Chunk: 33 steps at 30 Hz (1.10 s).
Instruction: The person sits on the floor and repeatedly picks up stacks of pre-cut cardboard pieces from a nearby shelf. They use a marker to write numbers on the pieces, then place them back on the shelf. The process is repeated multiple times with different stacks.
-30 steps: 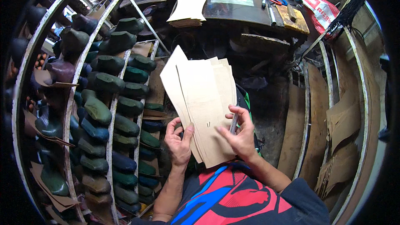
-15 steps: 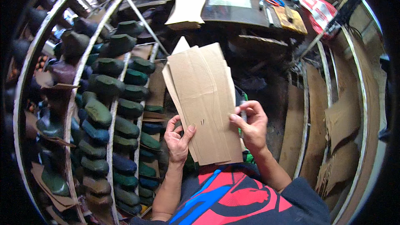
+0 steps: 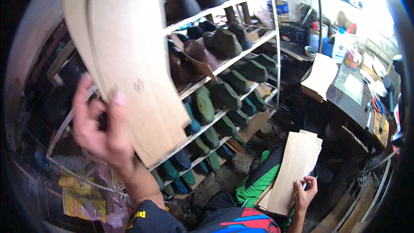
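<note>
My left hand point(image 3: 105, 125), a little blurred, is raised at the left with its thumb on the front of large curved cardboard patterns point(image 3: 129, 60). At least two layers show at their left edge, and there is a small dark mark near my thumb. My right hand point(image 3: 306, 192) is low at the right, its fingers closed at the edge of a smaller stack of cardboard patterns point(image 3: 286, 172) resting over my lap. Something small and pale shows between those fingers, too small to name.
Behind the raised cardboard stands a white-framed rack point(image 3: 220, 60) with rows of dark shoe lasts point(image 3: 224, 95). At the right is a dark worktable point(image 3: 349, 97) bearing a stack of pale patterns point(image 3: 321, 75), bottles point(image 3: 340, 45) and scissors point(image 3: 378, 105). Yellow plastic packaging point(image 3: 84, 198) lies lower left.
The view has swung left toward the rack. My left hand has come away from the stack and is up at the left holding cardboard; my right hand keeps the rest lower right.
</note>
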Each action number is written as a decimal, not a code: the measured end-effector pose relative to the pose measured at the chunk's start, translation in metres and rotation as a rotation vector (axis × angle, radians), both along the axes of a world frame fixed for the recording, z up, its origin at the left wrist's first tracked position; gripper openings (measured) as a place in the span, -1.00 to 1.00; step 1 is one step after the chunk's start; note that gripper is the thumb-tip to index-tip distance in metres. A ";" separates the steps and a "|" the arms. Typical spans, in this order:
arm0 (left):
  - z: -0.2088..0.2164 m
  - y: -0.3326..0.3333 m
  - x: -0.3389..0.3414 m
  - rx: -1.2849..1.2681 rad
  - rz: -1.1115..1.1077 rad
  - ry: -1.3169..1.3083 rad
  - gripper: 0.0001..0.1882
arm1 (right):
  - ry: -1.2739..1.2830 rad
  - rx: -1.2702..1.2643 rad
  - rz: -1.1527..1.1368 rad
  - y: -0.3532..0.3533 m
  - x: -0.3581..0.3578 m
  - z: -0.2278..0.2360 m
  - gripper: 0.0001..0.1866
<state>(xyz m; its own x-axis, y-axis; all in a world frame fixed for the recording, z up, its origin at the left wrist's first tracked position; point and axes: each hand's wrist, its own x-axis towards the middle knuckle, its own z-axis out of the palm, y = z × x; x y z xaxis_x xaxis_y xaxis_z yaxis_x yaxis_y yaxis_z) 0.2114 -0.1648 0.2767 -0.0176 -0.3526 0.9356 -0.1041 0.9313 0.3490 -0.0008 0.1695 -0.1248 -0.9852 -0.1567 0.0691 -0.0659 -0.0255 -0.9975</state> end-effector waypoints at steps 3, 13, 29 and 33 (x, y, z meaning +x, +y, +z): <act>0.053 -0.020 0.040 -0.251 0.306 0.028 -0.52 | -0.033 -0.042 0.023 0.004 0.000 -0.002 -0.67; 0.239 -0.140 0.273 0.013 0.917 -0.207 -0.52 | 0.060 0.108 -0.051 0.019 -0.017 0.004 -0.64; 0.301 -0.236 0.348 0.372 0.563 -0.590 -0.49 | 0.141 -0.154 -0.012 0.042 -0.005 0.020 -0.08; 0.298 -0.228 0.346 0.340 0.812 -0.797 -0.51 | 0.113 -0.103 0.002 0.047 -0.008 0.021 -0.35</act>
<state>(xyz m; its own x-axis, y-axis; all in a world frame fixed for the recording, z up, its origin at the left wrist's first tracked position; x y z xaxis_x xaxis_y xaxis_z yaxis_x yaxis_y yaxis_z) 0.5571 -0.3932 0.5752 -0.2091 -0.7575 0.6185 -0.9215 0.3643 0.1346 -0.0089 0.2170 -0.1035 -0.9699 -0.1453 0.1953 -0.1774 -0.1273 -0.9759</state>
